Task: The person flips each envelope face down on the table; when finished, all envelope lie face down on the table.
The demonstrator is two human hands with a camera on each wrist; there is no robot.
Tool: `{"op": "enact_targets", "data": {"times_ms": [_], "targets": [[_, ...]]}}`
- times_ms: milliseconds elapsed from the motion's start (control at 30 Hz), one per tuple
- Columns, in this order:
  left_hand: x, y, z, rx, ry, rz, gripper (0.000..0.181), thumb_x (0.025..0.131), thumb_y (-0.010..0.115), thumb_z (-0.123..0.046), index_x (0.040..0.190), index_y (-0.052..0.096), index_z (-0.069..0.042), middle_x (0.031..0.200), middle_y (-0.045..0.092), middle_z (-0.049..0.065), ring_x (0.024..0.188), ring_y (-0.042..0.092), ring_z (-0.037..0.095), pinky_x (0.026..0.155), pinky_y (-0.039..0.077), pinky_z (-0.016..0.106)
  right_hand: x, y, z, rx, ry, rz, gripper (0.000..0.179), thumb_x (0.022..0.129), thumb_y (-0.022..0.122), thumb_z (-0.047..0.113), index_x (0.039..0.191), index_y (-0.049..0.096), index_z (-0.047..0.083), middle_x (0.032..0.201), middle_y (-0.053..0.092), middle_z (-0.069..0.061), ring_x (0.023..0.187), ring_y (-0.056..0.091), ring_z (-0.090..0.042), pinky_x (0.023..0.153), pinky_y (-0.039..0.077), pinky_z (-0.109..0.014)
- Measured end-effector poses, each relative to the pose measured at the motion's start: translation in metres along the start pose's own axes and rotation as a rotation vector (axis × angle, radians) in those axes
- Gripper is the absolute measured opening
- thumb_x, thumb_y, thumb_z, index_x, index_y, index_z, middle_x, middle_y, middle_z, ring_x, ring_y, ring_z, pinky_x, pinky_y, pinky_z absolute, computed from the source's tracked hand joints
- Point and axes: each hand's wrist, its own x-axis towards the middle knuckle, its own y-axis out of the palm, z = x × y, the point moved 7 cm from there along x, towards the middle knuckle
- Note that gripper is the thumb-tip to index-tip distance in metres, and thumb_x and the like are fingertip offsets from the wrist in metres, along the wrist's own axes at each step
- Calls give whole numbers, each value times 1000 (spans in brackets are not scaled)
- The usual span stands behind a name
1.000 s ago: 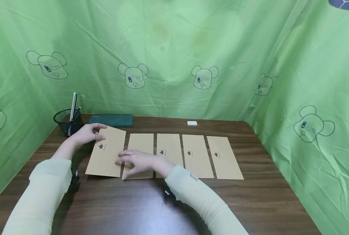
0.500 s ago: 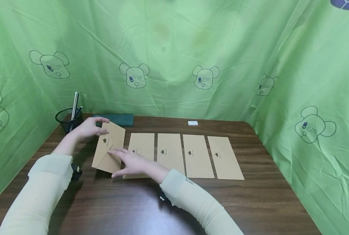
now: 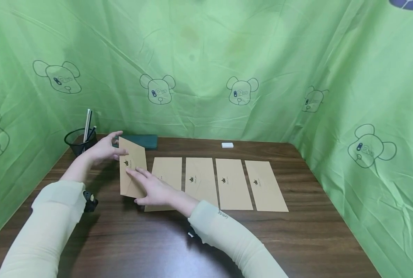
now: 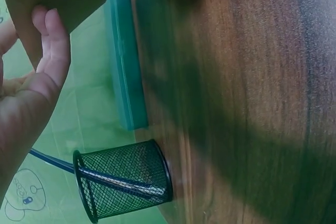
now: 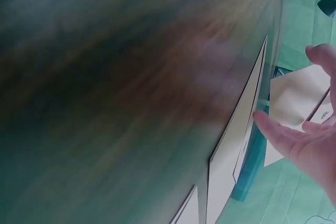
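A kraft-brown envelope (image 3: pixel 136 152) with a small crown print stands tilted up at the left of the table. My left hand (image 3: pixel 104 150) pinches its left edge, thumb on the printed side; the left wrist view shows curled fingers (image 4: pixel 55 40) against its back. Extended fingers of my right hand (image 3: pixel 156 190) lie across the printed side, and the thumb is by the lower right corner. Several matching envelopes (image 3: pixel 201 173) lie flat in a row to the right. My right forearm passes over the lower part of the nearest flat envelope (image 3: pixel 168 166).
A black mesh pen holder (image 4: pixel 123 179) with pens stands at the back left, close to my left hand. Beside it lies a long teal box (image 3: pixel 140 141). Farther right along the back edge is a small white block (image 3: pixel 227 145). Green curtains (image 3: pixel 199 58) enclose the table.
The left envelope has been raised from nearly flat to a steep tilt by my left hand. My right hand has moved left from over the neighbouring envelope onto the raised one.
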Motion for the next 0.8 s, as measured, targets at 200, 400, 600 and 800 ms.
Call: {"op": "enact_targets", "data": {"times_ms": [200,400,600,800], "targets": [[-2,7,-3,-74,19,36,82,90,64,-17,150,9,-6,143,23,32,94,62,20,82,54,37,-4,-4,4,66,-52,15,104,82,72,27,150,-6,39,158,11,-5,140,26,-17,100,43,-36],[-2,10,-5,-108,34,46,76,91,64,-24,146,17,-3,140,29,28,97,63,22,85,53,38,-9,-8,9,147,-124,27,102,82,70,18,150,-2,40,158,8,-4,142,17,-13,99,42,-31],[-1,9,-3,-165,36,66,79,93,58,-36,147,12,-3,147,22,27,106,59,24,91,50,43,-12,-14,10,184,-188,-31,99,81,72,18,152,4,31,157,13,-3,132,32,-10,85,41,-15],[-3,12,0,-203,51,128,72,98,48,-37,150,6,-10,145,25,27,120,48,37,94,47,48,-16,-21,12,277,-233,-70,94,81,75,21,151,12,23,152,26,-1,114,55,-13,73,50,-12]]}}
